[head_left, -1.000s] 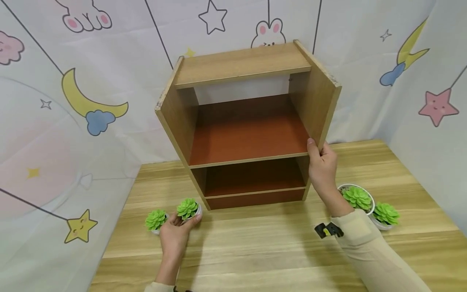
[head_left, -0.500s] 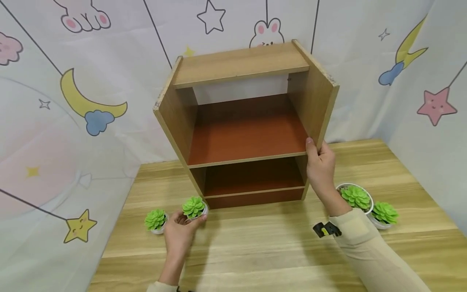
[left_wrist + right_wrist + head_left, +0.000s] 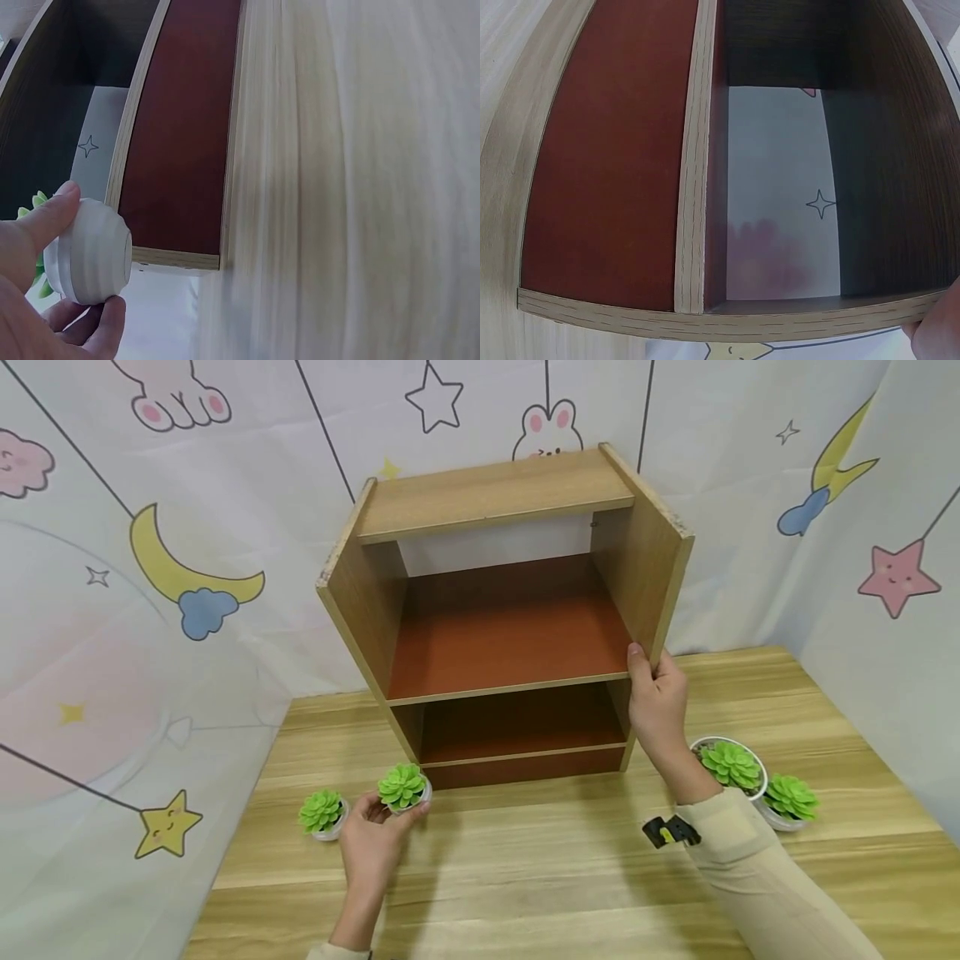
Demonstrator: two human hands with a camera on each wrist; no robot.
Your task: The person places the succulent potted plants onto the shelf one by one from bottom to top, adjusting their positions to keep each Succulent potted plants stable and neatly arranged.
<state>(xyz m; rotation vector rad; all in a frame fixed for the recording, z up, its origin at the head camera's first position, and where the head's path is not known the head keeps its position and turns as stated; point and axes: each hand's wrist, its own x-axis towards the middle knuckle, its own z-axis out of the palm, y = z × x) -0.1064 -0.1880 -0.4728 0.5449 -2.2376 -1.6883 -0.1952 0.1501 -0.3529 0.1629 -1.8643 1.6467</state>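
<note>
My left hand [image 3: 372, 843] grips a small potted succulent [image 3: 402, 786] by its pot, near the front left corner of the wooden shelf unit [image 3: 517, 685]. In the left wrist view, thumb and fingers curl round its ribbed white pot [image 3: 94, 251], which is tipped on its side in that view. The right hand [image 3: 660, 706] holds the unit's right side panel, thumb at the front near the middle shelf; its other fingers are mostly hidden behind the panel. Only a bit of that hand shows in the right wrist view, at the lower right.
A second small succulent [image 3: 322, 814] stands left of my left hand. To the right of the unit are a succulent in a white-rimmed pot [image 3: 731, 766] and another succulent [image 3: 790, 802], partly behind the right forearm. All stand on the wood-grain table [image 3: 525, 877] before a cartoon-printed backdrop [image 3: 247, 468].
The left hand has shifted to the right with its potted succulent, closer to the shelf unit's front left corner, slowing lately. The right hand keeps its hold on the side panel.
</note>
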